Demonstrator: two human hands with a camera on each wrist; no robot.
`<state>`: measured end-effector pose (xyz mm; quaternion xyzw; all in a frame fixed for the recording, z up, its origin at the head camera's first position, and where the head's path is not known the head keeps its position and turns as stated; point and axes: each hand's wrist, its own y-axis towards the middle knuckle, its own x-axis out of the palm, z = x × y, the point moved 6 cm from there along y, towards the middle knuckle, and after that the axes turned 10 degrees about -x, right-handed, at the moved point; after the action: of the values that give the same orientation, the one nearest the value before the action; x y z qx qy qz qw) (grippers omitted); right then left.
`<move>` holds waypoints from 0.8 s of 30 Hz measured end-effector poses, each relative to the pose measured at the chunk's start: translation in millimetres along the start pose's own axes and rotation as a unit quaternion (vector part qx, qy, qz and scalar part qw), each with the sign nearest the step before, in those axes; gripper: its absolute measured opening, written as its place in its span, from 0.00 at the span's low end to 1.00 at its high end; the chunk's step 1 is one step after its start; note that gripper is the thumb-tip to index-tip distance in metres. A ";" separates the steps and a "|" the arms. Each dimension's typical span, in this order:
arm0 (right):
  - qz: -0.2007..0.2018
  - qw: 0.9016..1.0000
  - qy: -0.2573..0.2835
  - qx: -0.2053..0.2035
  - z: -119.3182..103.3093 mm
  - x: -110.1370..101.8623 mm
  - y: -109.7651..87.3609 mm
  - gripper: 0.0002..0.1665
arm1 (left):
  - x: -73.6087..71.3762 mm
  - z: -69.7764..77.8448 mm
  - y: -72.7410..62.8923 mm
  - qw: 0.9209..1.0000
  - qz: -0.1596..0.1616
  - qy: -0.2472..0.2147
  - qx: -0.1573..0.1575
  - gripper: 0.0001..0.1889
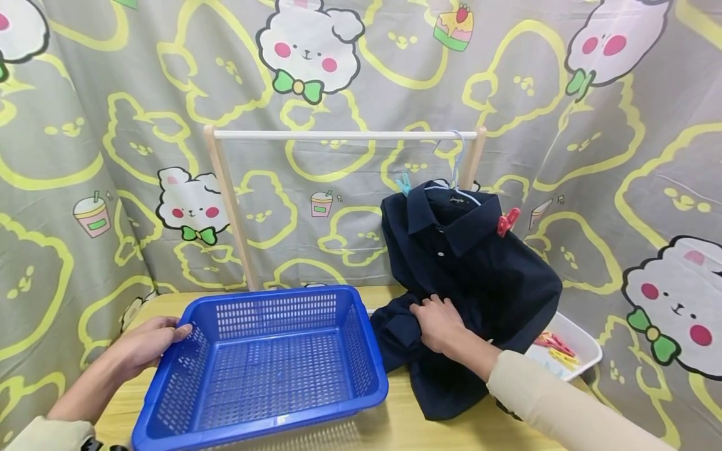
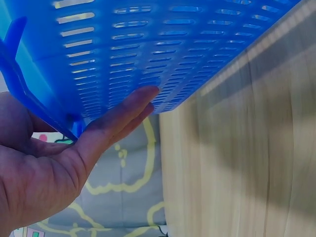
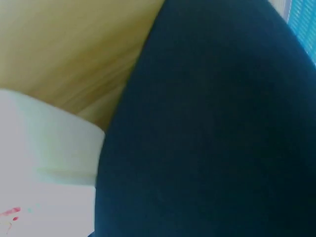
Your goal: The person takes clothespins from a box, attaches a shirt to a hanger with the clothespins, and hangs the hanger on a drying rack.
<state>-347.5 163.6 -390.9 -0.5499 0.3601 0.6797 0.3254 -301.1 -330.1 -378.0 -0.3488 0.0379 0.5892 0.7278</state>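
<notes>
A blue plastic basket [image 1: 271,423] with slotted sides is raised over the table at the left, tilted and with nothing in it. My left hand [image 1: 148,343] grips its left rim, thumb on top; in the left wrist view the fingers [image 2: 126,111] lie against the outer wall. A dark navy shirt [image 1: 507,275] hangs from a light blue hanger [image 1: 459,166] on the rack. Pegs clip its shoulders, one light blue [image 1: 403,183], one red [image 1: 509,222]. My right hand [image 1: 442,326] grips bunched cloth on the shirt's front. Dark cloth [image 3: 207,123] hides this hand in the right wrist view.
The rack's white rail [image 1: 338,134] spans two wooden posts behind the basket. A white tray [image 1: 589,351] with red and yellow pegs [image 1: 558,347] stands behind the shirt at the right. A patterned curtain [image 1: 361,250] encloses the wooden table [image 1: 406,432].
</notes>
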 end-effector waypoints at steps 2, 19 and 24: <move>-0.014 1.000 -0.001 0.000 -4.0 8.3 -1.3 0.24 | 1.5 0.8 0.7 1.000 0.002 -0.002 -0.002 0.29; -0.041 0.999 0.010 0.014 -15.8 25.2 -9.5 0.29 | 24.4 5.4 12.3 1.000 0.000 -0.024 0.008 0.31; -0.038 0.999 0.011 0.019 -14.4 24.3 -10.8 0.29 | 30.1 9.5 15.1 1.000 0.000 -0.028 0.014 0.30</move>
<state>-335.5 158.2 -418.1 -0.5642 0.3553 0.6541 0.3571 -308.6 -298.9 -391.9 -0.3223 0.0257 0.5984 0.7331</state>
